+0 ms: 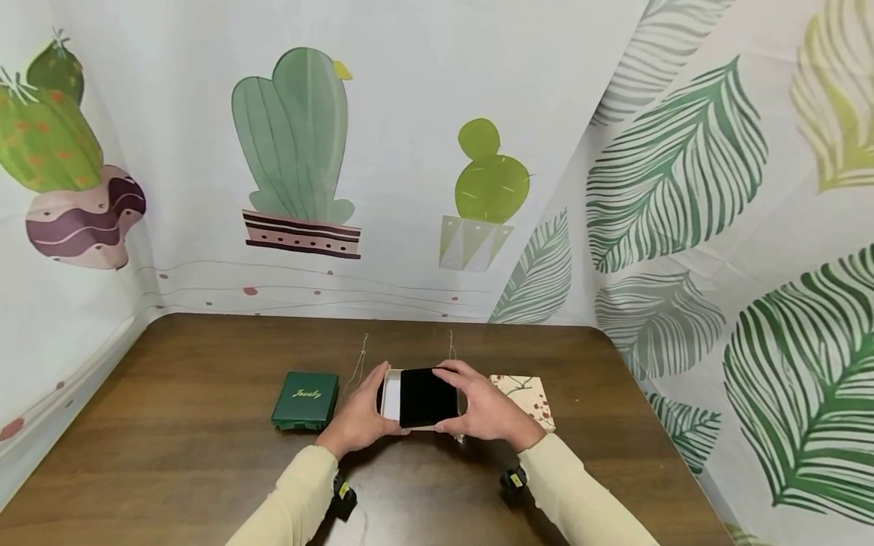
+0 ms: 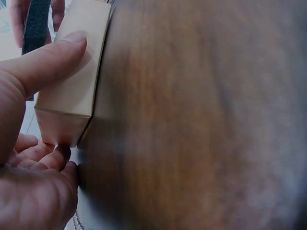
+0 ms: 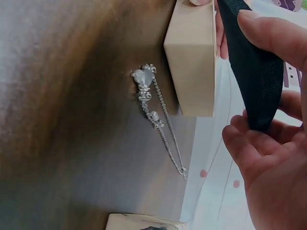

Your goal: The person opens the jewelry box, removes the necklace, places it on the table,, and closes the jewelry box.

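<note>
My left hand (image 1: 360,409) grips a small cream jewelry box (image 2: 72,81), with the thumb along one side and fingers at its far end. The box's white inside (image 1: 391,398) shows in the head view. A black foam insert (image 3: 254,67) is pinched by its edges between the thumb and fingers of my right hand (image 1: 488,406). It is tilted and raised out of the box, covering the box's right part in the head view. On the table beside the box lies a silver necklace (image 3: 160,117) with a pale stone pendant.
Left of my hands sits a closed green jewelry box (image 1: 305,398) with gold lettering. A cream lid with a floral branch print (image 1: 526,398) lies to the right. Another thin necklace chain (image 1: 360,360) lies behind my left hand on the brown wooden table (image 1: 205,425). Printed cloth hangs around the table.
</note>
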Tool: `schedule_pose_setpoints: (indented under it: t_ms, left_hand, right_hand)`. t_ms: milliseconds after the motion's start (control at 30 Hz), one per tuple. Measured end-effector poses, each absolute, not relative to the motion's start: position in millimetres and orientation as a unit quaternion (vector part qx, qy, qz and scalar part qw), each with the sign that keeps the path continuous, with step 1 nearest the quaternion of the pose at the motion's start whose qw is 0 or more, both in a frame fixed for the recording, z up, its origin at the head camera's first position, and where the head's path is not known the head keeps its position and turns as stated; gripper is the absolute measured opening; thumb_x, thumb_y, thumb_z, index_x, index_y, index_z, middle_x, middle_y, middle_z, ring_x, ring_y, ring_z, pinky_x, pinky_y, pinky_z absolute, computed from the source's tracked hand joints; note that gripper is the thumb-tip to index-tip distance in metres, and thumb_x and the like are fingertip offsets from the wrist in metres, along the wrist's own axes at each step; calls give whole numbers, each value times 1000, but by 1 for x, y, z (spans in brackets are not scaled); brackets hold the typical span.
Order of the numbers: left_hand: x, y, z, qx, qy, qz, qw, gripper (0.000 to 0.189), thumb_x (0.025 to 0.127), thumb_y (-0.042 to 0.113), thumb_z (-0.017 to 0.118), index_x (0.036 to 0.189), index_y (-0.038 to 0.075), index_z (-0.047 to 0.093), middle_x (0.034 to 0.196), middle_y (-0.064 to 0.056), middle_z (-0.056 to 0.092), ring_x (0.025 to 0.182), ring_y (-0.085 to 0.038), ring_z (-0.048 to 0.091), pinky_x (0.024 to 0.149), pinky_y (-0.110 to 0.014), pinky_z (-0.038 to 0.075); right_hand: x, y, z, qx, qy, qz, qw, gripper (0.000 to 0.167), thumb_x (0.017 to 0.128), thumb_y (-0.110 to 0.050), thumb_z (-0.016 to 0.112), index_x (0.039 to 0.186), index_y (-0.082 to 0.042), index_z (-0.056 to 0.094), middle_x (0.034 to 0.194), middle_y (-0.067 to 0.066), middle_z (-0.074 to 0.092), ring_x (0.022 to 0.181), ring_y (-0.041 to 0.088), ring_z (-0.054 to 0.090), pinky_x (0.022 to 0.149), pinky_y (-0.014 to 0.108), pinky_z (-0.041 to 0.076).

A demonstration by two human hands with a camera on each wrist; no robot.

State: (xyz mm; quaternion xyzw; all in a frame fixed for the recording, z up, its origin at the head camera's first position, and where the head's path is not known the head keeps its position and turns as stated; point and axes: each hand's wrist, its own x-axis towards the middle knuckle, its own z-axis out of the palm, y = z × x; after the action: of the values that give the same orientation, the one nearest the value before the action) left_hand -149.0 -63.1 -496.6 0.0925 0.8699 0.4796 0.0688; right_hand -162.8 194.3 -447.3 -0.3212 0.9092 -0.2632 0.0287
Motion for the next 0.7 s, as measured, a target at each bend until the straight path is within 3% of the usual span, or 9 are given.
schedule_pose_setpoints:
  t_ms: [700]
  left_hand:
    - [-151, -64, -492, 80, 869, 480, 84, 120, 70, 25, 99, 165, 9, 27, 169, -17, 33, 151, -41, 40, 114, -60, 43]
  right_hand:
    - [-171, 181, -444, -319, 914, -252, 22, 76, 82, -33, 88, 147, -7, 59, 158, 14, 48, 142, 35, 53, 107, 51, 52]
